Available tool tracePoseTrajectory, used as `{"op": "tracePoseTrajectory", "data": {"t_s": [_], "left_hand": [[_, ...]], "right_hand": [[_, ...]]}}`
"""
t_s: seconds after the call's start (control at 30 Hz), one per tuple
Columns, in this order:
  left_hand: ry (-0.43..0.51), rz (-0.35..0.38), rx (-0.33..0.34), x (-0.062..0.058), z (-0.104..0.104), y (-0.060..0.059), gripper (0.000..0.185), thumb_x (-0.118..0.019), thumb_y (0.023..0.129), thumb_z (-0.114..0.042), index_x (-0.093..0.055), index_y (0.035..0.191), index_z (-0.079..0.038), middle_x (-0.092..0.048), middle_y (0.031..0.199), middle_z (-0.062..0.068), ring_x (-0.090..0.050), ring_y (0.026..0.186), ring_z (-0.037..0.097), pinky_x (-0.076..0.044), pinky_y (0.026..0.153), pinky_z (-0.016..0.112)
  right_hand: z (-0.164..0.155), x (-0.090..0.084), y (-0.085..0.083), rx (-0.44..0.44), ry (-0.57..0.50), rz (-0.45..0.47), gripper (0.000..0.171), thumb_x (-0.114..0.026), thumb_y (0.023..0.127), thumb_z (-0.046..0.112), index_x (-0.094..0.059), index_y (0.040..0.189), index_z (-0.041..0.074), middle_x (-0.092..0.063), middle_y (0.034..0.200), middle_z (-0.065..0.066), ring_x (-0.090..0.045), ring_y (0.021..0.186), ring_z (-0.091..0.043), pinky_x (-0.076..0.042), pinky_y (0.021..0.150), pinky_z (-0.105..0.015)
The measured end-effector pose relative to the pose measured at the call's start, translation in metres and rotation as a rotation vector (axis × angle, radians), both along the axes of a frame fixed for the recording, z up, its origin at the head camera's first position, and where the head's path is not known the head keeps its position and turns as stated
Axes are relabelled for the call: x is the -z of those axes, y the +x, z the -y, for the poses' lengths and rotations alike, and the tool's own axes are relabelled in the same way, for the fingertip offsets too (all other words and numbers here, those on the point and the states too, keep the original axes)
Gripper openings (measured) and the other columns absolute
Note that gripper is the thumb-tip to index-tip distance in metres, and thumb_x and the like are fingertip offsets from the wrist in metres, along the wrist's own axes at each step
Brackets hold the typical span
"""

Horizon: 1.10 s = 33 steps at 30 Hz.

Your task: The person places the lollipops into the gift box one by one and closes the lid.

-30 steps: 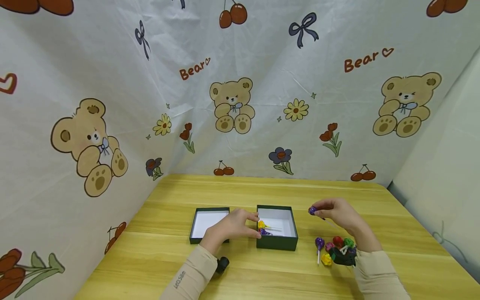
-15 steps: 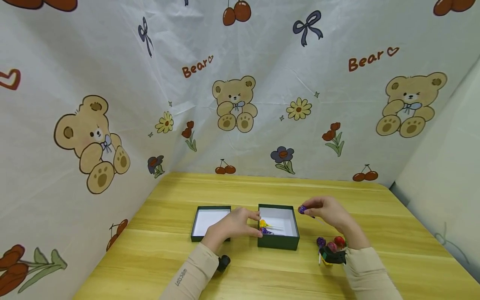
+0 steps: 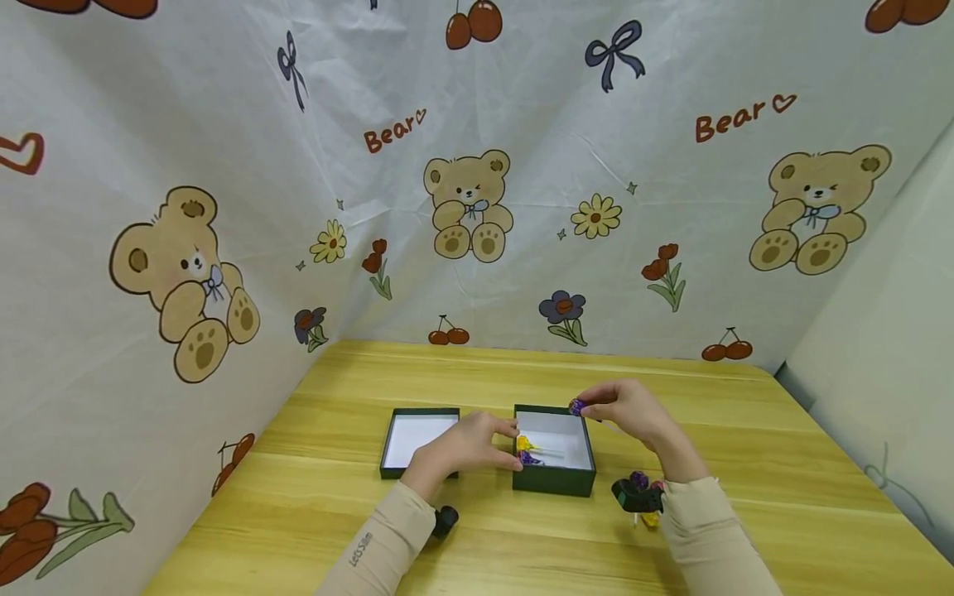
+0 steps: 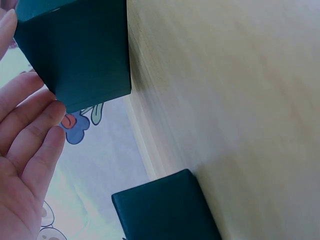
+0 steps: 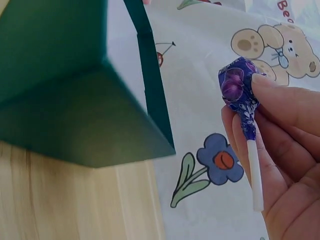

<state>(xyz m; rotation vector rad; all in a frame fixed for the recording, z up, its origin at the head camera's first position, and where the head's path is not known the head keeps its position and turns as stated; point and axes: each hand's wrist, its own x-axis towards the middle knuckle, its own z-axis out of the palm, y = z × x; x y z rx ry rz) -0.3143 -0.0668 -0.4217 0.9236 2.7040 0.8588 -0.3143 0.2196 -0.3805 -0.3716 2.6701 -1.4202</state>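
My right hand (image 3: 624, 410) pinches a lollipop (image 5: 237, 85) in purple wrapper by its head, its white stick pointing down in the right wrist view. It is over the far right corner of a dark green box (image 3: 553, 480) with a white inside. A yellow-wrapped lollipop (image 3: 525, 444) and a purple one (image 3: 527, 458) lie in the box at its left side. My left hand (image 3: 465, 447) rests with extended fingers against the box's left wall; in the left wrist view its fingertips (image 4: 57, 107) meet the green wall, thumb at the upper edge.
A shallow green lid (image 3: 417, 443), white inside, lies left of the box, partly behind my left hand. More lollipops (image 3: 651, 520) lie on the wooden table (image 3: 522, 546) at right, mostly hidden by the right wrist's black camera (image 3: 637, 497). A printed cloth (image 3: 522, 314) hangs behind.
My right hand has carried the purple lollipop leftward, from right of the box to over its far right corner. My left hand has stayed at the box's left wall.
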Motion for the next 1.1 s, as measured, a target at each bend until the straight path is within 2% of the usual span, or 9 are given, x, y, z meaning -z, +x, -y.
{"op": "tracePoseTrajectory", "data": {"t_s": [0.37,0.63,1.1], "left_hand": [[0.002,0.006,0.011,-0.002,-0.001,0.001,0.050,-0.081,0.084,-0.035,-0.071,0.126,-0.010,-0.057,0.146,0.005,-0.052,0.137,0.025,-0.049,0.108,0.037],[-0.001,-0.018,0.018,-0.001,-0.001,0.000,0.050,-0.081,0.085,-0.036,-0.072,0.125,-0.008,-0.059,0.143,0.006,-0.055,0.134,0.023,-0.050,0.107,0.035],[0.010,-0.011,0.026,-0.001,0.000,-0.002,0.050,-0.081,0.085,-0.036,-0.072,0.125,-0.008,-0.060,0.143,0.005,-0.057,0.132,0.021,-0.052,0.102,0.029]], "right_hand": [[0.021,0.009,-0.015,-0.023,-0.031,0.004,0.021,-0.069,0.093,0.004,-0.071,0.112,-0.005,-0.073,0.106,-0.016,-0.068,0.091,-0.016,-0.059,0.085,-0.035],[0.036,0.020,-0.022,-0.060,-0.051,0.012,0.018,-0.068,0.092,0.000,-0.072,0.108,-0.006,-0.073,0.103,-0.017,-0.069,0.089,-0.017,-0.059,0.079,-0.034],[0.057,0.038,-0.028,-0.083,0.028,-0.018,0.014,-0.070,0.089,-0.003,-0.075,0.101,-0.002,-0.074,0.096,-0.011,-0.066,0.084,-0.016,-0.057,0.075,-0.033]]}}
